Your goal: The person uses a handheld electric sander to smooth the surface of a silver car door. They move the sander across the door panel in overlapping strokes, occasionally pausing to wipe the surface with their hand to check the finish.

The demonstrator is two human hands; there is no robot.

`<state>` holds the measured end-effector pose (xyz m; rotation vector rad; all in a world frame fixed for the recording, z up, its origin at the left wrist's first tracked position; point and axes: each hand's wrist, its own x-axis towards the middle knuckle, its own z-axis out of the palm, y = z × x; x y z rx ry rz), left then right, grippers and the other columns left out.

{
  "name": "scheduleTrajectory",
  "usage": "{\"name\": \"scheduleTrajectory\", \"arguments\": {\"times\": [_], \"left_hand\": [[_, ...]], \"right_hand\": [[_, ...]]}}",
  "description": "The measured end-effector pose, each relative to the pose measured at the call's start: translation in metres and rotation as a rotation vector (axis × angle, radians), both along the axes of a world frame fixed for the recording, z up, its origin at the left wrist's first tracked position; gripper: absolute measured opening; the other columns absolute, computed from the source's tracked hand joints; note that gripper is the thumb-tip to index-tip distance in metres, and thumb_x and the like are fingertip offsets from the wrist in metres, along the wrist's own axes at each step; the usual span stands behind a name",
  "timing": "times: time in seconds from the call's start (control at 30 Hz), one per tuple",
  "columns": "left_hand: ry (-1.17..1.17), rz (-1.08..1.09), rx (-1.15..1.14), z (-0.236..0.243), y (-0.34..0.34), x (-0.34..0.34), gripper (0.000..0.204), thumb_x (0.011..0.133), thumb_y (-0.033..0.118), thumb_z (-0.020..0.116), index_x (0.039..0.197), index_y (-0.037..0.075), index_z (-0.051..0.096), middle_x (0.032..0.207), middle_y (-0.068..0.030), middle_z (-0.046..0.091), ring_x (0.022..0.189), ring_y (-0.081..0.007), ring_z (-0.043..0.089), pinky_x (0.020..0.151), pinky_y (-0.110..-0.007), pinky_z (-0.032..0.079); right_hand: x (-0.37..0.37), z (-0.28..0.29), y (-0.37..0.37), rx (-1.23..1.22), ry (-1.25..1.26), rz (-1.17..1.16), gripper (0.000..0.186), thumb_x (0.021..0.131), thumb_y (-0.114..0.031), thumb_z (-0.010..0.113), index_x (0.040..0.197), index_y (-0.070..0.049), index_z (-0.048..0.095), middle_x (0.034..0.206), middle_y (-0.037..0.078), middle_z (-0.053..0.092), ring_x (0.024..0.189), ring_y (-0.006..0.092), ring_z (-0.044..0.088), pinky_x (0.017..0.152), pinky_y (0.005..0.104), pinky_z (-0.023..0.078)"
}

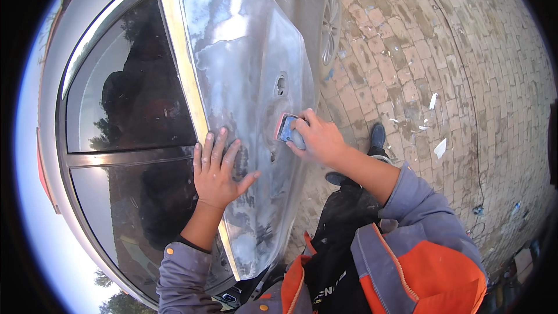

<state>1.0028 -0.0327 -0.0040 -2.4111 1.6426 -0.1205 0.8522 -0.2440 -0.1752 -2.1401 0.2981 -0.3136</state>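
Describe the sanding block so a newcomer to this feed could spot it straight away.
Start at the silver car door, its panel dulled and scuffed below the dark windows. Follow the panel down past the empty handle hole to the right hand pressed against it. The sanding block sits under those fingers: a small blue-grey pad with a pinkish edge, the only coloured thing on the bare metal.

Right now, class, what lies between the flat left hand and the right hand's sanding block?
Head view: only bare, dull sanded silver door panel separates the left hand from the blue-grey, red-edged sanding block in the right hand.
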Motion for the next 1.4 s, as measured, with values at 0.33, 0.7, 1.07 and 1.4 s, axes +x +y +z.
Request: {"name": "scheduleTrajectory", "arguments": {"times": [0.33,0.7,1.07,1.4], "left_hand": [[-0.038,-0.003,0.007,0.001,-0.002,-0.001,0.075,0.086,0.071,0.076,0.138,0.017,0.072,0.163,-0.0117,0.057,0.152,-0.0365,0.048,0.128,-0.055,0.03],[-0.023,-0.005,0.006,0.002,0.0,0.0,0.074,0.087,0.071,0.076,0.138,0.017,0.072,0.163,-0.0122,0.057,0.153,-0.0369,0.048,0.128,-0.055,0.03],[-0.019,-0.003,0.046,0.002,0.0,0.0,0.08,0.085,0.073,0.077,0.141,0.016,0.07,0.165,-0.0138,0.054,0.153,-0.0388,0.047,0.128,-0.057,0.028],[-0.032,-0.04,0.043,0.0,0.001,0.002,0.083,0.088,0.077,0.071,0.143,0.015,0.068,0.165,-0.0169,0.054,0.152,-0.0424,0.047,0.126,-0.06,0.028]], "right_hand": [[0.001,0.028,0.015,0.264,0.331,-0.057,0.049,0.092,-0.035,0.081,0.128,-0.012,0.056,0.126,0.014,0.054,0.096,0.0402,0.074,0.08,0.0519,0.061],[-0.001,0.039,0.023,0.382,0.42,-0.148,0.05,0.093,-0.036,0.081,0.13,-0.014,0.055,0.128,0.017,0.053,0.1,0.0439,0.073,0.087,0.0536,0.06],[0.002,0.027,0.032,0.456,0.258,-0.247,0.05,0.091,-0.034,0.083,0.127,-0.015,0.054,0.125,0.015,0.054,0.097,0.0442,0.072,0.083,0.0542,0.06],[0.012,0.002,0.023,0.246,-0.117,-0.319,0.045,0.083,-0.028,0.09,0.114,-0.011,0.062,0.117,0.009,0.058,0.092,0.032,0.073,0.07,0.0458,0.061]]}}
